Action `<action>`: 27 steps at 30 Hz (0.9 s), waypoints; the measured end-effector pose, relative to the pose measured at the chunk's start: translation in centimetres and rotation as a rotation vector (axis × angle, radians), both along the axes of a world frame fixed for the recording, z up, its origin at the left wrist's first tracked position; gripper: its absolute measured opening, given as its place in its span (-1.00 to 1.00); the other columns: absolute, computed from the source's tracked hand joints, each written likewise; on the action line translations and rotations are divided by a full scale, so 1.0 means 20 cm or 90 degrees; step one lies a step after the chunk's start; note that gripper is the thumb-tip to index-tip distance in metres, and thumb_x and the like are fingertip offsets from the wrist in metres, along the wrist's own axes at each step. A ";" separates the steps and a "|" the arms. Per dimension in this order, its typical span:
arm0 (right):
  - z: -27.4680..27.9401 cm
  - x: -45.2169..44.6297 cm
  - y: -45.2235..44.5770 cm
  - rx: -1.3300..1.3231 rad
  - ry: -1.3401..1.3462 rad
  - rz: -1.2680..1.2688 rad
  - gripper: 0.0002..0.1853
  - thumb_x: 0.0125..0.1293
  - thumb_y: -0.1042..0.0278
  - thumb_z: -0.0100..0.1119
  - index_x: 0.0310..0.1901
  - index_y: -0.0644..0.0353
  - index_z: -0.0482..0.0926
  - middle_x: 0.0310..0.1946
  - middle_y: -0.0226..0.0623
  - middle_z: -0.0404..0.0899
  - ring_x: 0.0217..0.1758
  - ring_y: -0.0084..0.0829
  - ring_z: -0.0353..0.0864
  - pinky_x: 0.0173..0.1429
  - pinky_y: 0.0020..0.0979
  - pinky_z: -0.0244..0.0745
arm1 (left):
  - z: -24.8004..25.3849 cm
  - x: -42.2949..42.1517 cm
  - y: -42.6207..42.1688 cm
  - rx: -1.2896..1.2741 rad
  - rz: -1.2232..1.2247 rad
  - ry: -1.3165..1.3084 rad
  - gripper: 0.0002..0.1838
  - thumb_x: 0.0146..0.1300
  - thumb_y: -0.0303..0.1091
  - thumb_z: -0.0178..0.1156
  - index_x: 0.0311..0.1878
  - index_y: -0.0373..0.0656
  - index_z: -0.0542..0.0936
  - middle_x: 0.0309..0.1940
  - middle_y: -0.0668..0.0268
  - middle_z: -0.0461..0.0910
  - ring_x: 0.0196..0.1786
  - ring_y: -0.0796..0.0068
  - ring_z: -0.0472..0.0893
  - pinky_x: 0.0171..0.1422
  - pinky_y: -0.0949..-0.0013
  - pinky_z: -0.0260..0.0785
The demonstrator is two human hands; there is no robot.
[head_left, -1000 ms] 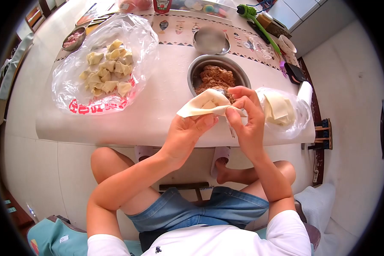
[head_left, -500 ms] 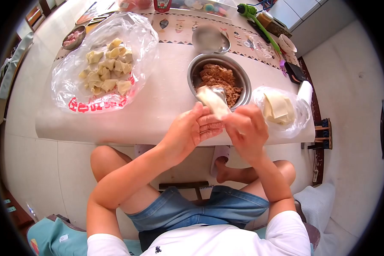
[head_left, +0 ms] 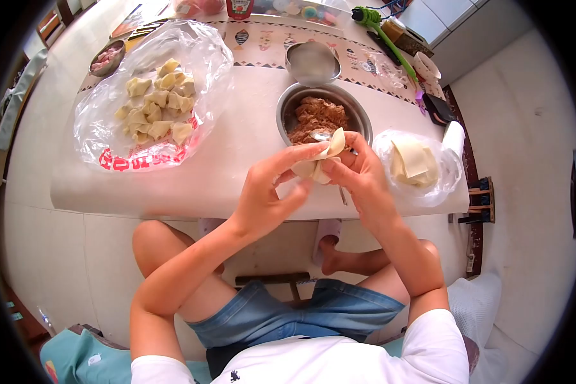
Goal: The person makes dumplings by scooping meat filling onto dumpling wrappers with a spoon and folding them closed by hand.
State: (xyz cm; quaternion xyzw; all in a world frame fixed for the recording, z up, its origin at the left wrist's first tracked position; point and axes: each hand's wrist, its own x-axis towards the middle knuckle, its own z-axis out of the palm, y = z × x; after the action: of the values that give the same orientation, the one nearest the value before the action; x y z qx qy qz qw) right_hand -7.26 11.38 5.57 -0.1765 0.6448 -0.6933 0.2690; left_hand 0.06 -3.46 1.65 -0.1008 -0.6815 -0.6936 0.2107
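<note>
A pale, folded wonton wrapper (head_left: pixel 335 144) is held between both hands in front of a metal bowl (head_left: pixel 289 100). The fingers of my left hand (head_left: pixel 265 185) grip its left side, the thumb blurred below. My right hand (head_left: pixel 365 178) pinches its right side with thumb and fingers. What lies inside the fold is hidden. Brown minced filling (head_left: pixel 320 116) fills part of the bowl, where a metal spoon (head_left: pixel 320 136) rests, its handle partly behind my hands. Right of my right hand, a stack of square wrappers (head_left: pixel 413 160) lies on a plastic bag.
Several folded wontons (head_left: pixel 157 102) lie on a clear plastic bag (head_left: pixel 214 70) at the left. Behind the bowl stands a bowl of cloudy liquid (head_left: pixel 313 63). A small bowl of pinkish pieces (head_left: pixel 108 59) sits at the back left, and a red bottle (head_left: pixel 239 8) at the far edge.
The wrapper, earlier stretched flatter over my left fingers, is now folded and gripped by both hands. My left hand has turned, its fingers now curled around the wrapper.
</note>
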 end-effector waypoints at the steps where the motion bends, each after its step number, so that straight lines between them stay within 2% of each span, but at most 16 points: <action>1: 0.01 -0.01 -0.02 -0.015 -0.039 0.005 -0.61 0.21 0.33 0.23 -0.01 0.19 0.29 -0.26 -0.28 0.58 -0.24 -0.60 0.54 -0.24 -0.61 0.43 | 0.01 -0.01 0.00 -0.028 0.022 0.065 -0.51 0.09 -0.68 0.12 0.15 -0.22 0.44 -0.04 0.28 0.56 -0.04 0.57 0.55 -0.01 0.47 0.46; 4: 0.04 -0.10 -0.07 -0.004 -0.065 0.070 -0.64 0.27 0.21 0.17 -0.02 0.20 0.34 -0.31 -0.28 0.60 -0.26 -0.59 0.56 -0.30 -0.59 0.45 | 0.00 -0.01 -0.05 -0.014 0.075 0.017 -0.53 0.09 -0.66 0.19 0.12 -0.24 0.46 -0.04 0.26 0.56 -0.05 0.57 0.55 0.00 0.50 0.45; 6: 0.06 -0.36 -0.12 -0.002 0.083 0.143 -0.68 0.33 0.13 0.06 -0.07 0.21 0.44 -0.39 -0.31 0.60 -0.30 -0.56 0.58 -0.32 -0.54 0.49 | 0.02 -0.03 -0.10 0.113 0.102 -0.035 -0.57 0.14 -0.61 0.19 0.13 -0.28 0.44 -0.07 0.24 0.56 -0.05 0.56 0.55 0.03 0.48 0.45; 7: -0.01 -0.55 -0.18 0.080 0.326 0.019 -0.64 0.37 0.04 -0.08 -0.12 0.16 0.55 -0.47 -0.35 0.61 -0.40 -0.43 0.61 -0.28 -0.44 0.53 | 0.03 -0.03 -0.13 0.177 0.114 -0.065 -0.58 0.17 -0.59 0.19 0.13 -0.30 0.43 -0.08 0.23 0.56 -0.05 0.56 0.55 0.04 0.47 0.45; 8: -0.02 -0.72 -0.22 0.300 0.627 -0.040 -0.51 0.39 -0.13 -0.21 -0.13 0.07 0.62 -0.20 -0.23 0.61 -0.10 -0.24 0.58 -0.04 -0.30 0.50 | 0.00 -0.05 -0.17 0.203 0.115 -0.019 -0.61 0.21 -0.53 0.17 0.12 -0.31 0.42 -0.09 0.20 0.57 -0.06 0.53 0.57 0.07 0.44 0.46; 10: -0.20 -1.03 -0.28 0.540 0.885 -0.029 -0.36 0.35 -0.29 -0.36 -0.14 0.00 0.66 0.17 -0.15 0.38 0.28 -0.16 0.26 0.32 -0.10 0.16 | -0.03 -0.09 -0.23 0.297 0.087 -0.044 -0.60 0.21 -0.48 0.20 0.12 -0.32 0.43 -0.11 0.25 0.58 -0.09 0.58 0.57 0.03 0.51 0.44; 12: -0.22 -1.08 -0.33 0.693 0.830 0.056 -0.31 0.32 -0.35 -0.41 -0.12 0.01 0.65 0.28 -0.17 0.21 0.39 -0.18 0.03 0.40 -0.01 -0.12 | -0.05 -0.11 -0.25 0.349 0.066 -0.071 -0.57 0.22 -0.41 0.21 0.15 -0.30 0.41 -0.10 0.26 0.58 -0.11 0.62 0.56 0.02 0.54 0.43; 13: -0.24 -1.09 -0.35 0.769 0.797 0.103 -0.28 0.30 -0.38 -0.44 -0.10 0.01 0.65 0.33 -0.18 0.12 0.44 -0.19 -0.08 0.44 0.04 -0.26 | -0.06 -0.10 -0.26 0.365 0.048 -0.071 -0.57 0.23 -0.42 0.19 0.16 -0.29 0.40 -0.06 0.23 0.56 -0.06 0.56 0.55 0.07 0.49 0.43; 14: -0.25 -1.11 -0.34 0.752 0.816 0.100 -0.35 0.33 -0.32 -0.39 -0.05 -0.01 0.61 0.30 -0.18 0.17 0.43 -0.17 -0.03 0.42 0.13 -0.40 | -0.06 -0.09 -0.25 0.384 0.030 -0.072 -0.57 0.24 -0.42 0.17 0.17 -0.27 0.38 -0.02 0.20 0.54 0.00 0.49 0.54 0.11 0.44 0.43; 15: -0.24 -1.09 -0.32 0.667 0.864 0.059 -0.42 0.33 -0.27 -0.29 -0.06 -0.02 0.61 0.27 -0.18 0.20 0.41 -0.17 0.00 0.42 0.11 -0.35 | -0.07 -0.08 -0.25 0.403 0.011 -0.074 -0.57 0.25 -0.43 0.15 0.18 -0.26 0.37 0.01 0.16 0.52 0.06 0.42 0.54 0.15 0.39 0.42; 17: -0.17 -0.95 -0.28 0.488 0.947 -0.031 -0.54 0.31 -0.17 -0.11 -0.07 -0.03 0.60 0.23 -0.18 0.27 0.38 -0.15 0.06 0.41 0.07 -0.25 | -0.07 -0.06 -0.24 0.396 -0.021 -0.059 -0.56 0.25 -0.42 0.15 0.19 -0.25 0.35 0.04 0.17 0.51 0.09 0.41 0.52 0.17 0.38 0.41; 19: 0.09 -0.59 -0.24 0.193 0.929 0.028 -0.74 0.17 0.06 0.18 -0.17 -0.03 0.59 0.15 -0.24 0.37 0.29 -0.16 0.20 0.39 0.01 -0.10 | -0.05 -0.05 -0.23 0.396 -0.040 -0.043 -0.55 0.26 -0.42 0.15 0.21 -0.24 0.34 0.05 0.17 0.50 0.10 0.41 0.51 0.18 0.38 0.39; 21: 0.22 -0.31 -0.19 0.138 0.972 0.094 -0.73 -0.05 0.22 0.37 -0.25 -0.07 0.59 0.08 -0.37 0.44 0.20 -0.22 0.31 0.37 -0.08 0.02 | -0.03 -0.03 -0.20 0.405 -0.050 -0.038 -0.54 0.26 -0.42 0.15 0.22 -0.24 0.34 0.04 0.19 0.51 0.10 0.42 0.51 0.18 0.38 0.38; 24: 0.19 -0.19 -0.17 0.166 1.017 0.103 -0.73 -0.16 0.31 0.41 -0.34 -0.12 0.61 0.05 -0.46 0.46 0.16 -0.31 0.34 0.36 -0.12 0.06 | -0.06 -0.02 -0.16 0.380 -0.081 -0.012 -0.55 0.24 -0.52 0.14 0.20 -0.32 0.35 -0.01 0.23 0.52 0.02 0.53 0.52 0.11 0.47 0.40; 27: 0.16 -0.17 -0.17 0.107 1.084 0.058 -0.72 -0.27 0.36 0.43 -0.41 -0.13 0.62 0.00 -0.52 0.50 0.12 -0.37 0.37 0.35 -0.14 0.08 | -0.05 -0.01 -0.14 0.369 -0.118 -0.011 -0.56 0.25 -0.54 0.12 0.21 -0.30 0.35 -0.01 0.25 0.52 0.02 0.52 0.52 0.10 0.48 0.39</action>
State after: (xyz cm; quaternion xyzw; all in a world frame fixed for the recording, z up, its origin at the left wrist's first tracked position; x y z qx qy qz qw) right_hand -10.70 8.07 8.81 -0.6424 0.6686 -0.2627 -0.2670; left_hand -0.06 -6.35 0.66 -0.0921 -0.4449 -0.8762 0.1608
